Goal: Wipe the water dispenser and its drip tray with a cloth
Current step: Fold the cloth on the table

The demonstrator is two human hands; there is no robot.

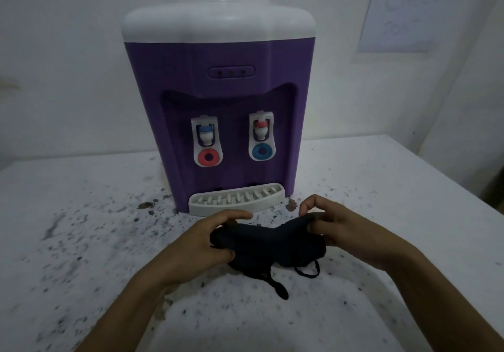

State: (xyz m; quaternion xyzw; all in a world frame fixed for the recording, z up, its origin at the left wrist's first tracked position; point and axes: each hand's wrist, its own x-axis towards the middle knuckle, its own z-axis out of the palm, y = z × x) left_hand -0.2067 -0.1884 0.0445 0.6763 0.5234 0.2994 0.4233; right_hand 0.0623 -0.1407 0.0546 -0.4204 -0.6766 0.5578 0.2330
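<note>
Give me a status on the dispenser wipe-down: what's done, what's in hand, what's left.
Done: nothing visibly wiped yet. In hand: left hand and right hand both grip the dark cloth just in front of the drip tray, not touching it. Left: the water dispenser and the tray.

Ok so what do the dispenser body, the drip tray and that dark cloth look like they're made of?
Dispenser body: apparently moulded plastic, purple with a white top and a soft matte sheen.
Drip tray: likely off-white plastic, with moulded slots.
Cloth: dark woven or knitted fabric, limp and creased between the left hand and right hand, loose threads trailing.
</note>
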